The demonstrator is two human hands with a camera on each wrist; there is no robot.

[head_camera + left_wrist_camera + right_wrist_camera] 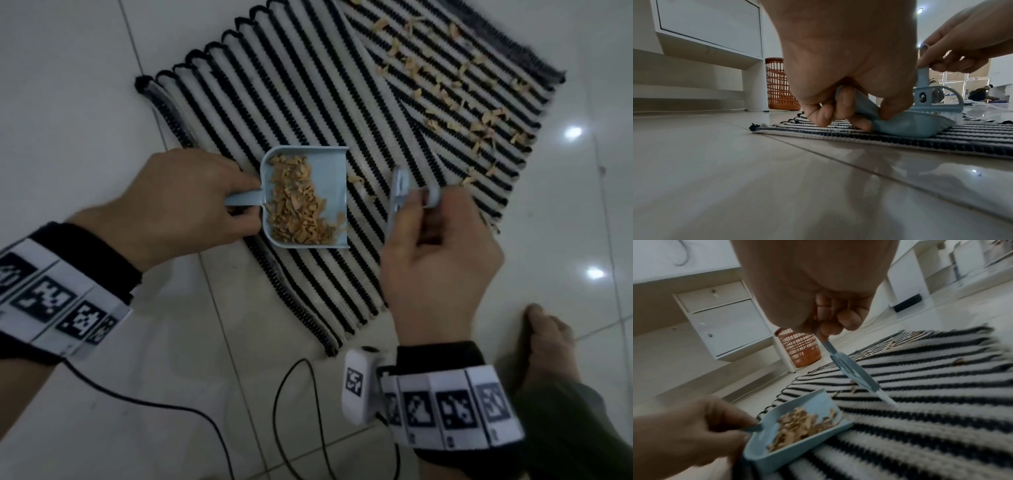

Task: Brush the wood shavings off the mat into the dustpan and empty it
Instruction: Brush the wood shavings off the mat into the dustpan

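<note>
Wood shavings [301, 202] fill much of one light blue dustpan [334, 192], heaped along its left and lower part, while many more lie scattered over the far right part of the mat [308, 102], too many and too small to count. That single mat, striped black and white, lies on a pale tiled floor [85, 85]. The dustpan rests on the mat near its left edge, open mouth facing right. The left hand [185, 202] grips the dustpan's short handle, thumb and fingers curled round it. The right hand [442, 260] pinches the thin handle of one light blue hand brush [399, 192], fingers curled tight; the brush stands just right of the dustpan's mouth, its white bristles touching the mat in the right wrist view. A few loose shavings lie between brush and pan. One orange perforated basket [779, 86] stands on the floor beyond the mat, beside a white cabinet [709, 27]. A black cable [298, 411] trails across the tiles near the right wrist.
</note>
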